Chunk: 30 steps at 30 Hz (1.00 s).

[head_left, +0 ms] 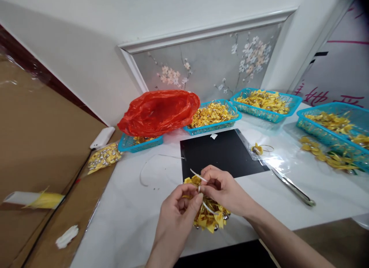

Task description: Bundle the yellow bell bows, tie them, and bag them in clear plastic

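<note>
A bunch of yellow artificial flowers with small silvery bells and gold wire stems is between my hands, low over the near part of the table. Around its stems runs a thin white tie, whose ends stick out above and below my fingers. My left hand is closed, thumb and forefinger pinching the tie at the bunch. From the right, my right hand pinches the tie too, fingertips nearly touching the left ones. The exact crossing of the tie is hidden by my fingers.
A black mat lies just beyond my hands. Scissors and a single flower are to the right. Blue baskets of yellow flowers line the back, with a red plastic bag. Cardboard stands left.
</note>
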{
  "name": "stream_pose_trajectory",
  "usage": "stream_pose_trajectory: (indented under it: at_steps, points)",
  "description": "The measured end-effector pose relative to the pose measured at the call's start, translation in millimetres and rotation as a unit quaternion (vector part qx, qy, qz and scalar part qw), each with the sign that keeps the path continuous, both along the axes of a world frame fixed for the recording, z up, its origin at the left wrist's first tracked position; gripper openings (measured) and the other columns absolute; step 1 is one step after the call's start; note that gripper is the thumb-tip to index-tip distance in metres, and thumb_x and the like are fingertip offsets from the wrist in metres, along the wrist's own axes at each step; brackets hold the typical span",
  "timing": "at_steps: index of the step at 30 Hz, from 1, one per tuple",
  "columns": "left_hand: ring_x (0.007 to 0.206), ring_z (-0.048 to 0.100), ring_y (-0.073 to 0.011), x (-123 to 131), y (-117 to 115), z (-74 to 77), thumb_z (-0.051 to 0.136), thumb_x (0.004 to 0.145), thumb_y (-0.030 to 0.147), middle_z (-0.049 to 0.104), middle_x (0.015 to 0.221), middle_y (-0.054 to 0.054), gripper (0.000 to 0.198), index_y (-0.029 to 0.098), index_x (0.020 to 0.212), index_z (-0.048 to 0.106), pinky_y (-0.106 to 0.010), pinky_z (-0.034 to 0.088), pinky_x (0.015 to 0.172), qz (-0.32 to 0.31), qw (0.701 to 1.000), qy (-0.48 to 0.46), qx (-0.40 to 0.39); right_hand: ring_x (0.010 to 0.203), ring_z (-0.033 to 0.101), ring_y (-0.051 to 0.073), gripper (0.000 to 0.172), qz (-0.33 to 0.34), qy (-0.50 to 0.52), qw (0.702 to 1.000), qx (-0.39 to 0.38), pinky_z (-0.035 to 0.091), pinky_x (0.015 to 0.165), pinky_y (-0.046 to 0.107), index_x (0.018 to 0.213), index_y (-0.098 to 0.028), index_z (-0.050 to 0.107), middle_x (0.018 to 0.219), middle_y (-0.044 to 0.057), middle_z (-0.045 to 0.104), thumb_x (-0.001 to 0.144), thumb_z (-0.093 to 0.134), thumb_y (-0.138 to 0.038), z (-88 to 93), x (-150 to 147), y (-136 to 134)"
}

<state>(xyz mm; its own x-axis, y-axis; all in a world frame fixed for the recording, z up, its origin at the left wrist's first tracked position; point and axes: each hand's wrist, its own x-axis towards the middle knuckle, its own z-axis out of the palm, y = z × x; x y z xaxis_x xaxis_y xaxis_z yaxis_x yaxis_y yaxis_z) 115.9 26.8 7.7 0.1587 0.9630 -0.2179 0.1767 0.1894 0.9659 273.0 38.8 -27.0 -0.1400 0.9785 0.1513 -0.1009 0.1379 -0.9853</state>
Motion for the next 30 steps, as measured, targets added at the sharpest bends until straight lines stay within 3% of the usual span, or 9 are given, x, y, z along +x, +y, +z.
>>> stream_pose_trajectory:
  at_steps: [6,11,18,24,30]
  points:
    - [0.068,0.057,-0.0128,2,2,3.8,0.069,0.076,0.033,0.065,0.074,0.000,0.017,0.018,0.081,0.065,-0.021,0.046,0.060,-0.001,1.000,0.001,-0.003,0.058,0.040,0.006,0.007,-0.006,-0.001,1.000,0.015,0.029,0.049,0.022,0.071,-0.017,0.057,0.092,0.001,0.048,0.077,0.059,-0.014,-2.6,-1,-2]
    - [0.053,0.046,-0.0095,-2,3,-3.0,0.068,0.077,0.032,0.062,0.064,0.000,0.016,0.016,0.075,0.067,-0.021,0.039,0.050,-0.030,0.999,0.013,-0.022,0.056,0.038,0.005,0.008,0.003,0.007,1.000,0.003,0.027,0.048,0.021,0.072,-0.016,0.060,0.090,0.001,0.046,0.079,0.062,-0.018,-2.0,1,0]
    - [0.063,0.046,-0.0117,5,6,-11.7,0.067,0.076,0.034,0.057,0.070,0.000,0.019,0.016,0.069,0.068,-0.023,0.039,0.057,-0.036,0.999,0.009,0.014,0.062,0.042,0.008,0.008,0.024,0.035,0.999,-0.018,0.032,0.054,0.023,0.073,-0.016,0.061,0.089,0.000,0.047,0.077,0.065,-0.022,0.1,3,2]
    - [0.052,0.038,-0.0082,10,6,-15.4,0.068,0.076,0.033,0.048,0.053,0.005,0.020,0.016,0.066,0.068,-0.021,0.035,0.052,-0.027,1.000,0.007,0.012,0.067,0.046,0.010,0.010,0.028,0.048,0.998,-0.028,0.034,0.057,0.024,0.072,-0.017,0.062,0.085,0.000,0.048,0.077,0.066,-0.025,0.6,4,2]
    - [0.062,0.052,-0.0113,11,8,-18.2,0.072,0.072,0.030,0.063,0.067,0.001,0.015,0.016,0.073,0.068,-0.022,0.042,0.060,-0.015,1.000,-0.016,-0.003,0.076,0.049,0.013,0.018,0.047,0.039,0.998,-0.023,0.037,0.064,0.025,0.077,-0.016,0.067,0.090,0.003,0.052,0.083,0.063,-0.032,8.4,13,1]
